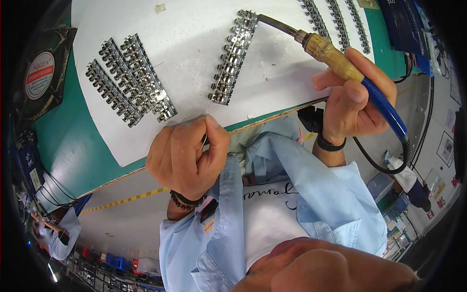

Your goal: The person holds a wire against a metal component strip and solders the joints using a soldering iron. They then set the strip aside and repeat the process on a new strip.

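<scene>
My left hand (187,153) is closed at the bench's near edge, pinching a thin silvery solder wire (209,107) between thumb and forefinger. The wire reaches up to the near end of a strip of shiny metal clip-like parts (233,61) lying on the white sheet. In my right hand (362,100) is a soldering iron (335,59) with a worn yellowish grip and a blue handle. Its dark tip touches, or hangs just over, the far end of that strip; I cannot tell which. Fingers and thumb wrap round the iron.
Several similar metal strips (127,80) lie at the left of the white sheet (180,29), more (335,17) at the far right. A dark fan (44,73) stands on the green bench (97,163) at far left. The iron's black cord (377,165) loops down at right. Other people are in the background.
</scene>
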A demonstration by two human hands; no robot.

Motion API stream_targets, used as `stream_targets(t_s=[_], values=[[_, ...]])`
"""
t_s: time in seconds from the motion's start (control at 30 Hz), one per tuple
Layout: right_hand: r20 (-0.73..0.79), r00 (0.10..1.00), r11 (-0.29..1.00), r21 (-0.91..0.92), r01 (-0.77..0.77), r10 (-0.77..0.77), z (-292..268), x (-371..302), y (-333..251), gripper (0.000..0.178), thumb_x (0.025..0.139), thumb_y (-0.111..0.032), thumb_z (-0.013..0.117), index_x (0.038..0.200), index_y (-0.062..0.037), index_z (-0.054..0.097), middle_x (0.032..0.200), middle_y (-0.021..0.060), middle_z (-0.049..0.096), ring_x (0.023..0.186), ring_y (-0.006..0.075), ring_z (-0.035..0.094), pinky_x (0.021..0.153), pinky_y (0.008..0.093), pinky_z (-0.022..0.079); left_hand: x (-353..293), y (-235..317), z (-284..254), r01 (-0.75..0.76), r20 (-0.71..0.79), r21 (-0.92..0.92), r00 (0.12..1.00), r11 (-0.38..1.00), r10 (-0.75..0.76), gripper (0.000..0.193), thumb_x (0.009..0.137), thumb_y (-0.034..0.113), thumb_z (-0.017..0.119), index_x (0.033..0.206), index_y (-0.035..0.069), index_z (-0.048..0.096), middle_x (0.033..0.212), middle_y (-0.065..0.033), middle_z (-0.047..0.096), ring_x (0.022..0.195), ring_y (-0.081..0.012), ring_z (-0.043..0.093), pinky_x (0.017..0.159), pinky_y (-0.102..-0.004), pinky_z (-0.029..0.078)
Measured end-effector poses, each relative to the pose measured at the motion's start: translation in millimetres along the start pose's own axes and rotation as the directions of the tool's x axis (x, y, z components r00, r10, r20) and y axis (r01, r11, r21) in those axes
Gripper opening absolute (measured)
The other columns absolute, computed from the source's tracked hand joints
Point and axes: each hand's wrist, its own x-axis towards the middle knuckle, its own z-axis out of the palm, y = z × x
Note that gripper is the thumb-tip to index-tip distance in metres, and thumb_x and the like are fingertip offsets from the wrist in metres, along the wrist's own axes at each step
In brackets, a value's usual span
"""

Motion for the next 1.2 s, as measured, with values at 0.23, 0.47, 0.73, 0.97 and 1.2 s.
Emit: stream_targets(t_s=[0.23,0.47,0.73,0.97,1.2], values=[[0.01,1.0,1.0,0.021,0.006,-0.006,0.8,-0.4,1.1,0.045,0.097,-0.029,0.062,0.111,0.0134,0.055,0.089,0.027,0.068,0.05,0.0232,0.066,0.047,0.0319,0.057,-0.3,-0.3,0.2,-0.001,-0.004,-0.003,1.0,1.0,0.001,0.017,0.074,-0.004,0.07,0.076,0.007,0.058,0.057,0.0015,0.049,0.042,-0.0153,0.037,0.04,-0.0276,0.029],[0.048,0.998,0.998,0.053,0.027,-0.029,-0.2,-0.4,4.9,0.041,0.098,-0.025,0.062,0.111,0.0135,0.055,0.091,0.0278,0.068,0.051,0.0239,0.066,0.048,0.0337,0.058,-3.7,1.3,5.2,0.053,-0.058,-0.037,0.997,0.998,-0.055,0.017,0.075,-0.001,0.074,0.072,0.007,0.06,0.052,0.0032,0.027,0.044,-0.0099,0.025,0.044,-0.0265,0.018],[0.059,0.998,0.999,0.035,0.018,-0.02,-0.5,1.0,4.9,0.043,0.098,-0.026,0.062,0.112,0.0139,0.054,0.083,0.025,0.067,0.05,0.0227,0.065,0.047,0.033,0.058,-1.3,1.4,0.3,0.005,-0.012,-0.002,1.0,1.0,-0.005,0.017,0.074,-0.004,0.07,0.074,0.007,0.057,0.056,0.0015,0.048,0.042,-0.0149,0.037,0.04,-0.0276,0.029],[-0.031,0.999,0.999,0.022,-0.031,0.031,-0.7,1.2,2.3,0.05,0.099,-0.035,0.058,0.112,0.0128,0.055,0.073,0.0214,0.066,0.048,0.0198,0.063,0.046,0.0279,0.052,-0.5,2.1,0.8,0.019,-0.009,-0.008,1.0,1.0,-0.019,0.017,0.074,-0.004,0.07,0.073,0.006,0.057,0.055,0.0018,0.046,0.042,-0.0146,0.036,0.04,-0.027,0.029],[0.0,0.99,0.989,0.034,-0.141,0.141,-3.8,3.6,0.4,0.052,0.1,-0.038,0.056,0.113,0.0125,0.055,0.072,0.0204,0.066,0.048,0.0183,0.061,0.047,0.0265,0.05,-1.1,1.1,0.0,0.01,0.005,-0.005,1.0,1.0,-0.01,0.016,0.074,-0.004,0.07,0.074,0.006,0.058,0.054,0.0024,0.042,0.042,-0.0136,0.035,0.04,-0.0264,0.029]])
